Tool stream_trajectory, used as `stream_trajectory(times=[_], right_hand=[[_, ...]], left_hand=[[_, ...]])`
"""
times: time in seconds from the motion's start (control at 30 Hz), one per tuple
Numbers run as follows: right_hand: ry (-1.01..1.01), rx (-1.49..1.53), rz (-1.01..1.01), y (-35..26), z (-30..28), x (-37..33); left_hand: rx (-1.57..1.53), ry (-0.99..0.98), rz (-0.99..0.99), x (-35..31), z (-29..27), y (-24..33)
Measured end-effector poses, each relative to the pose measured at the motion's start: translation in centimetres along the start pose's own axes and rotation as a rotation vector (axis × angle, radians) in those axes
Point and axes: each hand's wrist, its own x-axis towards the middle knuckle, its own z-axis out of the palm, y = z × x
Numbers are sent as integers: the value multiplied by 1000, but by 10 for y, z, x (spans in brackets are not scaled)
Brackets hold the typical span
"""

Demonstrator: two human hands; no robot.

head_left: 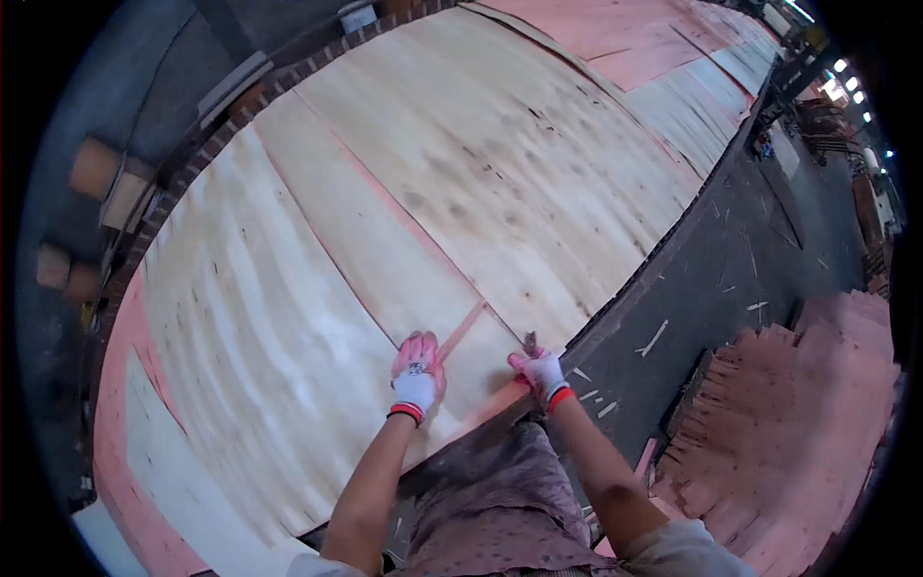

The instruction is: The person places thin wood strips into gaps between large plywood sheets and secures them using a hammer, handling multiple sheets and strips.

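Pale wood veneer sheets (pixel 385 240) lie side by side on a wide surface in front of me, over pink-toned layers that show in the gaps. My left hand (pixel 416 375), in a white glove with pink fingers, rests flat on a sheet near the close edge. Beside it, a narrow pink strip (pixel 463 329) slants up to a seam. At the near right edge, my right hand (pixel 540 373), gloved alike, is closed; a small brownish end (pixel 531 342) sticks out above its fingers. What that piece is, I cannot make out.
To the right, a stack of reddish veneer sheets (pixel 769 433) with ragged edges sits low. Pale wood scraps (pixel 654 337) litter the dark floor between. Beyond the left edge stand brown boxes or blocks (pixel 94 168). Pink sheets (pixel 615 38) cover the far end.
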Motion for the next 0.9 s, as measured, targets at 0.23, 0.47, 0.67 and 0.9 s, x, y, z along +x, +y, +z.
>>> stream_trajectory(times=[0.23,0.47,0.67,0.9], right_hand=[[-117,93,84,-5,0,-12],[-121,187,105,0,-13,0],[-10,345,-45,9,-17,-38],[220,317,-322,10,15,-113]], left_hand=[[128,-36,-55,-6,8,3],[190,-165,-26,0,19,-3],[225,-223,-42,10,32,-9],[-1273,19,-514,-13,-25,-72]])
